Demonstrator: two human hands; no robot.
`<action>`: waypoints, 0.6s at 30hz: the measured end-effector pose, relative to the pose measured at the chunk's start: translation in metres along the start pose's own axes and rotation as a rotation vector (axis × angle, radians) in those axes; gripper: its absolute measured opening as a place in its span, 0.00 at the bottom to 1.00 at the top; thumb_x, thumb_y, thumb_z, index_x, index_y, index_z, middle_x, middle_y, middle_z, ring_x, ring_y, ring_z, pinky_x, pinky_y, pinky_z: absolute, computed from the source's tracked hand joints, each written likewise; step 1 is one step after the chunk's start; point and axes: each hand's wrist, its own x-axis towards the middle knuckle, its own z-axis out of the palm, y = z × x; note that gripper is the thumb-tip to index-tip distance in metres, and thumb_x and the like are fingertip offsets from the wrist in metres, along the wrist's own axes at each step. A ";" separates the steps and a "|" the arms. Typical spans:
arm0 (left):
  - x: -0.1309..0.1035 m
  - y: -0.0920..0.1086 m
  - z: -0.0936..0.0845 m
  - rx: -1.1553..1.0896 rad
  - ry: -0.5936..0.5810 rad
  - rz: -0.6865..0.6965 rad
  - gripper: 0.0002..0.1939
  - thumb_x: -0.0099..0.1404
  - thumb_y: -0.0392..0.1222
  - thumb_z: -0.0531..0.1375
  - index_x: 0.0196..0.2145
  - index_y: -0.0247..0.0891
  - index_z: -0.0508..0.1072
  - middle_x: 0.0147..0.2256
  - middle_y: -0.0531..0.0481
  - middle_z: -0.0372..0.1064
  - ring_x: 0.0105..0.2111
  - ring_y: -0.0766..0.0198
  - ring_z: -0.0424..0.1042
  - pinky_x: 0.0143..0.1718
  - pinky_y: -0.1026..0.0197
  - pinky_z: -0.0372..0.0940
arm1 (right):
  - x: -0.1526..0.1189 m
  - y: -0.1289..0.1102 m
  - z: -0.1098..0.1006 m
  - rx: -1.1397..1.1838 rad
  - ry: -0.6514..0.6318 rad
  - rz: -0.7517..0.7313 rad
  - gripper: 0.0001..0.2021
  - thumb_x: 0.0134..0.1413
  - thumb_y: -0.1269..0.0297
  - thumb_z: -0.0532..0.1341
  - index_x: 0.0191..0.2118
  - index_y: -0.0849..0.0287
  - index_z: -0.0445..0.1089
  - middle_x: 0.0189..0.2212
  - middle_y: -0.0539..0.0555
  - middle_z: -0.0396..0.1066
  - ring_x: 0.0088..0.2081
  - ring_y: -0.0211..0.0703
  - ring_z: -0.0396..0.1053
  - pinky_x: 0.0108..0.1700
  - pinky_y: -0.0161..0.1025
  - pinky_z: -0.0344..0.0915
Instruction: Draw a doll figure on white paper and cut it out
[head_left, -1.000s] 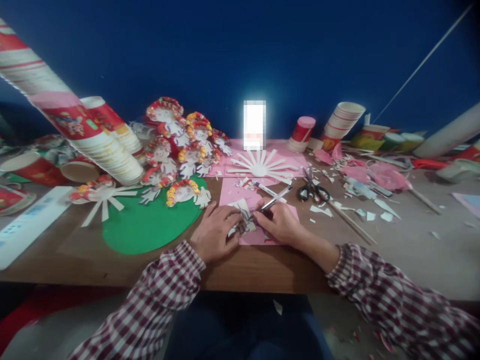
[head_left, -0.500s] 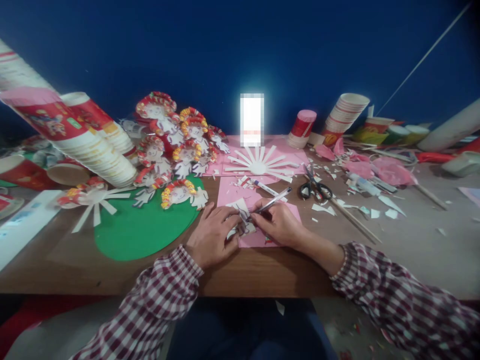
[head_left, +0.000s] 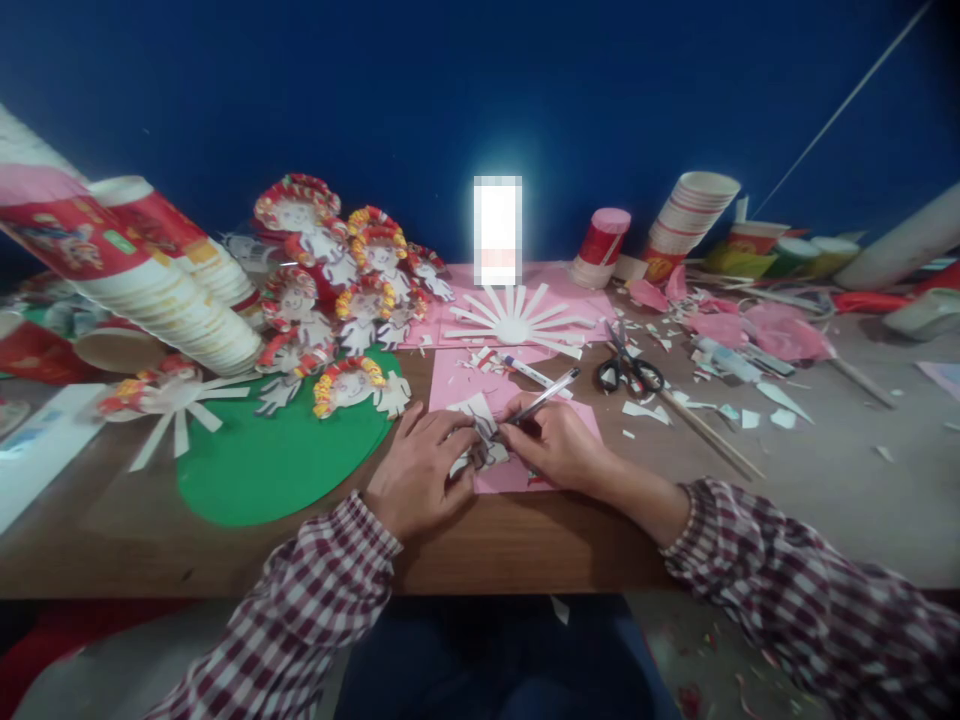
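Note:
My right hand (head_left: 561, 445) is closed round a slim pen (head_left: 553, 392), its tip down on a small white paper cutout (head_left: 493, 452) with dark drawn lines. From the left side, my left hand (head_left: 420, 468) holds the cutout against the sheet with its fingers bent and thumb at the edge, hiding part of it. Beneath both lies a sheet of pink paper (head_left: 442, 378). A white marker (head_left: 531, 373) rests just beyond the pen. Black-handled scissors (head_left: 628, 372) lie to the right.
Paper-cup stacks (head_left: 172, 300) lean at left, near several finished paper dolls (head_left: 349, 385) and green card (head_left: 277, 470). A white paper fan shape (head_left: 512, 328) lies behind. Paper scraps (head_left: 750, 418), a wooden stick (head_left: 712, 438) and more cups (head_left: 694, 215) are at right.
The camera view has shifted slightly. Both hands keep their places on the cutout, and the pen stays in my right hand with its tip at the paper.

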 end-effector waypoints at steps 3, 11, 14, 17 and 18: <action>0.000 0.000 0.000 0.002 -0.004 0.002 0.15 0.59 0.41 0.55 0.44 0.41 0.70 0.49 0.45 0.67 0.50 0.53 0.65 0.59 0.41 0.44 | 0.000 0.000 0.001 0.006 -0.003 0.008 0.05 0.56 0.67 0.56 0.36 0.61 0.68 0.32 0.54 0.72 0.34 0.42 0.69 0.35 0.35 0.62; 0.001 0.001 -0.001 0.001 -0.009 0.003 0.15 0.58 0.41 0.55 0.44 0.41 0.69 0.49 0.44 0.67 0.50 0.52 0.64 0.59 0.41 0.44 | 0.000 0.000 0.000 0.001 -0.033 0.028 0.05 0.57 0.66 0.56 0.36 0.60 0.67 0.27 0.51 0.70 0.27 0.39 0.66 0.30 0.34 0.60; 0.001 0.000 0.000 -0.006 -0.010 0.003 0.15 0.58 0.41 0.55 0.44 0.41 0.70 0.50 0.44 0.67 0.51 0.52 0.64 0.59 0.40 0.44 | 0.000 0.000 0.000 0.000 -0.030 0.021 0.05 0.56 0.66 0.56 0.36 0.60 0.67 0.26 0.51 0.70 0.27 0.38 0.66 0.30 0.34 0.60; 0.001 0.000 0.000 -0.009 -0.012 0.002 0.16 0.57 0.41 0.55 0.44 0.41 0.70 0.50 0.44 0.67 0.51 0.52 0.64 0.59 0.40 0.44 | 0.000 -0.001 0.000 0.002 -0.032 0.024 0.04 0.56 0.67 0.56 0.36 0.60 0.67 0.26 0.50 0.69 0.26 0.38 0.65 0.30 0.34 0.60; 0.001 0.000 0.000 -0.008 -0.012 0.002 0.16 0.57 0.41 0.55 0.44 0.41 0.69 0.50 0.44 0.67 0.51 0.52 0.64 0.59 0.40 0.44 | 0.000 -0.001 0.000 0.003 -0.034 0.025 0.04 0.56 0.67 0.56 0.35 0.60 0.67 0.26 0.50 0.69 0.26 0.38 0.65 0.30 0.34 0.60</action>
